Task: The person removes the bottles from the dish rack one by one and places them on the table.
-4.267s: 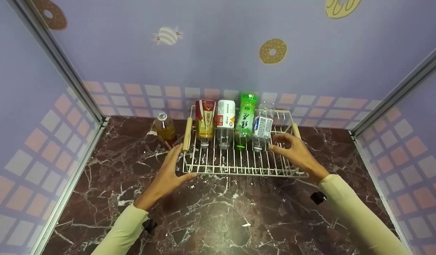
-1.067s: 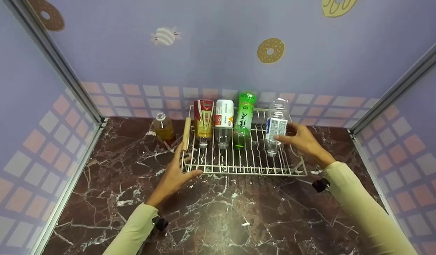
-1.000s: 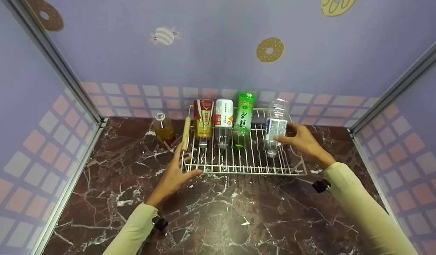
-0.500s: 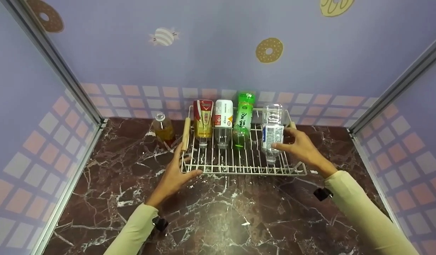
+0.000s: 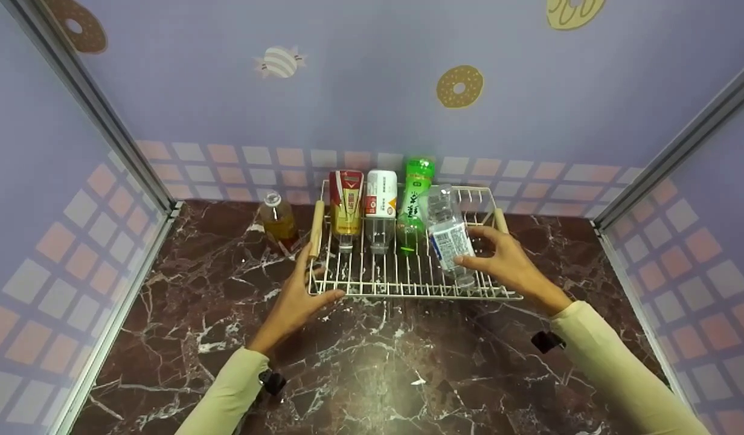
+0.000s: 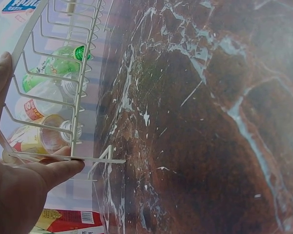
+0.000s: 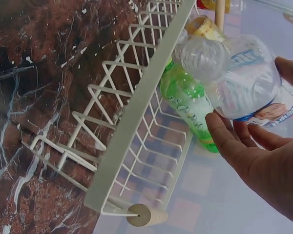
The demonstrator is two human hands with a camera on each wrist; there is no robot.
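My right hand [image 5: 508, 263] holds a clear plastic bottle [image 5: 449, 241] with a white and blue label. The bottle is tilted, cap end toward the rack's front right, its base leaning close to a green bottle [image 5: 417, 202]. In the right wrist view, thumb and fingers lie on opposite sides of the clear bottle [image 7: 254, 73]. My left hand [image 5: 293, 305] holds the left front corner of the white wire rack [image 5: 408, 284]. Its index finger reaches the wooden handle [image 5: 317, 226]; in the left wrist view, the thumb lies along the wire rim [image 6: 78, 158].
A red and gold bottle [image 5: 348, 205] and a white-labelled bottle [image 5: 381, 205] lie cap toward me beside the green one. Left of the rack stands a bottle of amber drink [image 5: 279, 223]. The dark marble-patterned surface [image 5: 372, 362] meets walls at the back and sides.
The right hand has taken hold of the clear bottle, moved it right, then brought it forward and left with a tilt. Earlier, the left hand moved onto the rack's corner and has stayed there.
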